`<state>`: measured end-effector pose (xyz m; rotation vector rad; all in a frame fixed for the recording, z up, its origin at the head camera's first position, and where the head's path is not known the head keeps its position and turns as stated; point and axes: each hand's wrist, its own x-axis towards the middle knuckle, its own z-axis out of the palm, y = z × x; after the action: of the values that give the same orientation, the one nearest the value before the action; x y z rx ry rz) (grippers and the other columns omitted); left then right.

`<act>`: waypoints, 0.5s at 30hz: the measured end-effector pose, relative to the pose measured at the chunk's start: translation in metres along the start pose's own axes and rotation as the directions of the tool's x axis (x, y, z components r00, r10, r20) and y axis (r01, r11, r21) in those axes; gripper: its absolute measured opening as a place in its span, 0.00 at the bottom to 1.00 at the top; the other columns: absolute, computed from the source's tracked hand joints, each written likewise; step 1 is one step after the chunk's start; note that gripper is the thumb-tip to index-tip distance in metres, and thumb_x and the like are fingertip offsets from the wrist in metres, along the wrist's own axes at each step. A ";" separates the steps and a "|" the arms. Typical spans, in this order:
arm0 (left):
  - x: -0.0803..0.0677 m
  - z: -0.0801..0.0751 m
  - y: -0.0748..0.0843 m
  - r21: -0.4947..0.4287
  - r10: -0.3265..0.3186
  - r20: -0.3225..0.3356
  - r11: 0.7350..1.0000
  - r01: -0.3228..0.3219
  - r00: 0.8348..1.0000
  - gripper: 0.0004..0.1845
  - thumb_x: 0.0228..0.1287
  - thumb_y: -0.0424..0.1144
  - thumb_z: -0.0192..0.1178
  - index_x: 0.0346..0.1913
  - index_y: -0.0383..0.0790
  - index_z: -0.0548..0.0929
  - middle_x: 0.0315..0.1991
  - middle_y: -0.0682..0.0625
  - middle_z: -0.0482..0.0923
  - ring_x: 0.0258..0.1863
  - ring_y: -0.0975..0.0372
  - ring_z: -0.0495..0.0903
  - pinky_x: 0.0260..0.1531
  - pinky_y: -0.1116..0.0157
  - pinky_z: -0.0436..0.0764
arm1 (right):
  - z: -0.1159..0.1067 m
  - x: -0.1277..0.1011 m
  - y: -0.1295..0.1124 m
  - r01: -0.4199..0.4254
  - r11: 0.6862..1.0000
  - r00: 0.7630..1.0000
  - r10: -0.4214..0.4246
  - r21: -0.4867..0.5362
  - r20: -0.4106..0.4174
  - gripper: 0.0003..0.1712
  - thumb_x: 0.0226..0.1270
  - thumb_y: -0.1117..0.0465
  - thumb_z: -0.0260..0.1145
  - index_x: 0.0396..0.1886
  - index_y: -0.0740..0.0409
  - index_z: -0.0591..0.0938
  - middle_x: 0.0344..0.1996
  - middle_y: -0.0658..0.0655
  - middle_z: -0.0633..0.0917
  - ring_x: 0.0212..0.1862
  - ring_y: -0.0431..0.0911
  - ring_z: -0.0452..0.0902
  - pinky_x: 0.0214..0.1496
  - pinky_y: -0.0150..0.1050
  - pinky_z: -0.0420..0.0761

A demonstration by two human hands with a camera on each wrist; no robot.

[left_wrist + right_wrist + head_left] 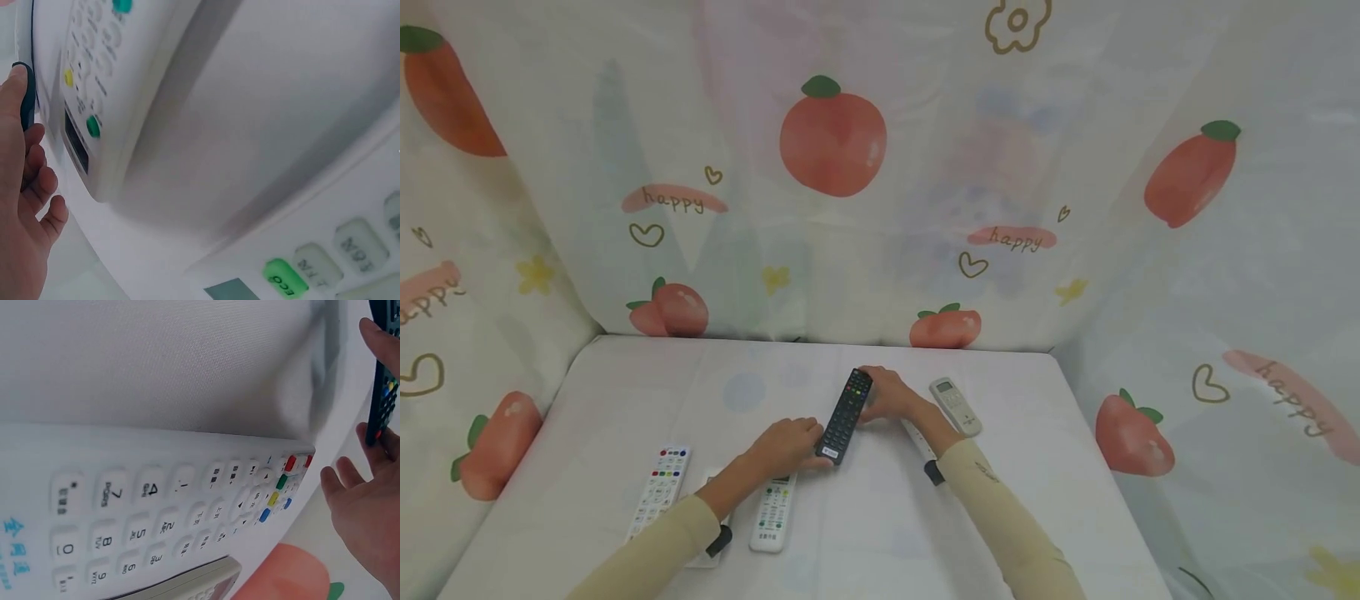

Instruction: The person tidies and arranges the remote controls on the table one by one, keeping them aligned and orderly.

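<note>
Both hands hold a black remote control [845, 417] above the white table, its coloured buttons at the far end. My left hand [786, 450] grips the near end, by the white label; the left wrist view shows the thumb on the remote's dark end [28, 100]. My right hand [889, 395] holds the far end, and in the right wrist view thumb and fingers pinch the black remote [379, 406]. A white remote [772, 518] with green buttons lies just below the left hand. Another white remote [156, 500] lies under the right wrist, partly hidden by it in the head view.
At the left lies a long white remote [658, 492]; another white remote [703, 557] is mostly covered by the left forearm. A small air-conditioner remote [955, 407] rests right of the right hand. Fruit-print cloth walls [865, 267] enclose the table [1037, 500] on three sides.
</note>
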<state>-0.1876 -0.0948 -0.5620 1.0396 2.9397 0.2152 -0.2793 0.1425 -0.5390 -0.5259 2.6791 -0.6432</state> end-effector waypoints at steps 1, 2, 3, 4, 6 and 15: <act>0.000 0.000 0.002 0.004 0.007 -0.005 1.000 -0.007 1.000 0.32 0.61 0.67 0.60 0.48 0.40 0.82 0.32 0.55 0.76 0.25 0.67 0.68 0.28 0.68 0.76 | 0.000 -0.001 0.000 0.007 1.000 1.000 -0.007 0.001 0.000 0.58 0.48 0.53 0.83 0.76 0.56 0.62 0.71 0.60 0.67 0.71 0.55 0.61 0.72 0.51 0.62; -0.001 -0.001 0.004 0.004 0.010 -0.005 1.000 -0.010 1.000 0.32 0.61 0.67 0.60 0.47 0.40 0.82 0.32 0.55 0.76 0.26 0.66 0.68 0.28 0.67 0.76 | -0.001 -0.001 -0.001 0.010 1.000 1.000 -0.010 0.000 0.002 0.58 0.48 0.53 0.83 0.76 0.56 0.62 0.71 0.60 0.68 0.71 0.55 0.61 0.72 0.51 0.62; -0.001 -0.001 0.006 0.006 0.009 -0.002 1.000 -0.009 1.000 0.32 0.61 0.67 0.60 0.48 0.40 0.82 0.32 0.55 0.76 0.26 0.67 0.68 0.29 0.67 0.76 | -0.001 -0.002 -0.001 0.012 1.000 1.000 -0.012 -0.001 0.005 0.58 0.48 0.53 0.84 0.76 0.56 0.62 0.71 0.59 0.68 0.71 0.54 0.61 0.72 0.51 0.62; -0.001 -0.001 0.008 0.001 0.007 0.000 1.000 -0.007 1.000 0.32 0.61 0.67 0.60 0.47 0.40 0.82 0.32 0.55 0.76 0.26 0.66 0.68 0.29 0.67 0.76 | -0.001 -0.004 -0.002 0.017 1.000 1.000 -0.017 0.002 0.006 0.59 0.47 0.53 0.84 0.76 0.55 0.62 0.71 0.59 0.68 0.71 0.55 0.61 0.72 0.51 0.62; -0.002 0.000 0.011 0.000 -0.006 0.015 1.000 0.006 1.000 0.32 0.61 0.68 0.60 0.47 0.39 0.82 0.32 0.55 0.75 0.26 0.67 0.68 0.28 0.67 0.76 | -0.002 -0.006 -0.003 0.026 1.000 1.000 -0.026 0.005 0.010 0.59 0.46 0.53 0.84 0.76 0.55 0.62 0.71 0.59 0.68 0.71 0.55 0.61 0.72 0.52 0.62; -0.010 0.004 0.030 0.004 -0.048 0.039 0.999 0.047 0.998 0.34 0.60 0.67 0.62 0.48 0.36 0.82 0.32 0.52 0.77 0.24 0.67 0.70 0.25 0.68 0.77 | 0.001 -0.017 -0.006 0.096 0.995 0.995 -0.095 -0.035 0.008 0.59 0.44 0.53 0.85 0.75 0.57 0.64 0.69 0.59 0.70 0.71 0.56 0.62 0.72 0.52 0.62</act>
<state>-0.1615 -0.0776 -0.5618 0.9618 2.9268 0.1874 -0.2626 0.1443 -0.5325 -0.6679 2.6767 -0.6198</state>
